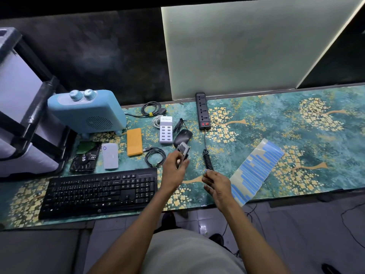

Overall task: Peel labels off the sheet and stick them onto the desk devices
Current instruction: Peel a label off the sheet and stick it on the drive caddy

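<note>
My left hand (174, 168) grips a small grey plug adapter (183, 150) lifted just above the desk, in front of the black mouse (183, 136). My right hand (216, 184) pinches a small blue label (206, 170) at its fingertips, a short way right of the adapter. The label sheet (256, 169), clear backing with several blue strips, lies on the desk to the right of my right hand. Other devices sit on the desk: black keyboard (100, 191), white USB charger hub (166, 129), orange power bank (134, 142), white power bank (110, 156), black power strip (202, 110).
A blue heater (87, 112) stands at the back left beside a grey rack (21, 107). A bare hard drive (85, 158) lies left of the white power bank. Coiled cables (155, 156) lie among the devices. The power strip's coiled cord (207, 159) runs between my hands.
</note>
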{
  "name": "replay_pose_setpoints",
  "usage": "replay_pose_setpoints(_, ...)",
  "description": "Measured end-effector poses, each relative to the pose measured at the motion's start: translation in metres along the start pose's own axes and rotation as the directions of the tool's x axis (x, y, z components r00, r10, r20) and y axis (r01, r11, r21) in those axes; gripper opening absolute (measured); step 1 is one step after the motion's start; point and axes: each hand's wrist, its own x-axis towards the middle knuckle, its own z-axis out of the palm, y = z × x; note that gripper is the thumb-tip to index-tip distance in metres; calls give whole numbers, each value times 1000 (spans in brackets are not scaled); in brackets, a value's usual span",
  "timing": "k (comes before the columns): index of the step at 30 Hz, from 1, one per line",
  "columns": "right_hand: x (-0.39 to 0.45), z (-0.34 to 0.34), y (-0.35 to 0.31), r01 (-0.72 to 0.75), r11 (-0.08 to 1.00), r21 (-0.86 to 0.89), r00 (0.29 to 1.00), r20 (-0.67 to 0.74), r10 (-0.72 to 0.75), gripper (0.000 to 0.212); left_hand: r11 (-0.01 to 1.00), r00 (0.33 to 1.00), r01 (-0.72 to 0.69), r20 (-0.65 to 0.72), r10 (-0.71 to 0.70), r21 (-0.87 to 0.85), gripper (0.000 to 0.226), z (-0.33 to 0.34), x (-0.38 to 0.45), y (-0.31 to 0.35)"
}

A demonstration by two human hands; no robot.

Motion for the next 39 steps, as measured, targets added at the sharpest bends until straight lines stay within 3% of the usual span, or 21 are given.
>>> replay_pose_setpoints(5,-3,24,-8,91,986,-138,988,136,-72,11,941,981,162,-51,-186,-298,17,-19,12,-1)
replay_pose_setpoints(8,-3,34,-11,191,958,-215,968,206,-146,13,819,922,314,-51,-383,-481,17,-14,13,-11)
replay_pose_setpoints(11,-3,40,-10,270,902,-336,950,246,-192,15,705,874,393,1,-486,-590,21,-12,13,-15)
replay_pose_setpoints(22,-2,45,-8,331,780,-531,918,371,-138,20,643,847,417,19,-531,-643,21,-10,18,-18)
replay_pose_setpoints(33,-1,44,-6,286,810,-512,933,340,-114,17,541,778,487,58,-626,-686,16,-6,21,-24)
replay_pose_setpoints(39,2,47,-5,245,830,-501,958,256,-128,21,555,805,470,77,-588,-686,17,0,17,-18)
